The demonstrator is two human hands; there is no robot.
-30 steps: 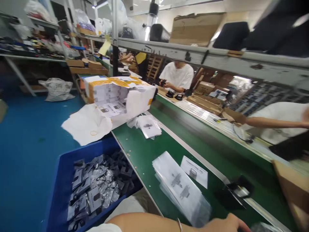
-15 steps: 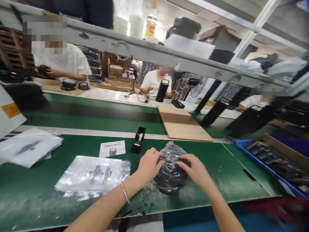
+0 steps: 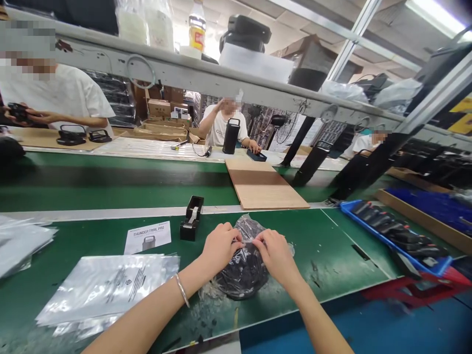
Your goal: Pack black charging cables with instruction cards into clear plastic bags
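Observation:
In front of me a dark round item in a clear plastic bag lies on the green bench. My left hand pinches the bag's upper left side, thumb against fingers. From the other side my right hand pinches the plastic close to the left fingertips. The bag's loose end stands up beyond both hands. What the item inside is, the wrinkled plastic hides. Left of my hands stand a black tape dispenser and a printed card with a speaker-like picture. Flat clear bags lie nearer my left forearm.
A wooden board spans the back of the bench. To the right sits a blue tray of black parts, by a red stool. An overhead shelf crosses above. Several co-workers sit across the belt.
My hands have come closer together on the plastic, both now pinching it near the middle. The view has shifted right. Across the belt, a co-worker has raised one hand to the head.

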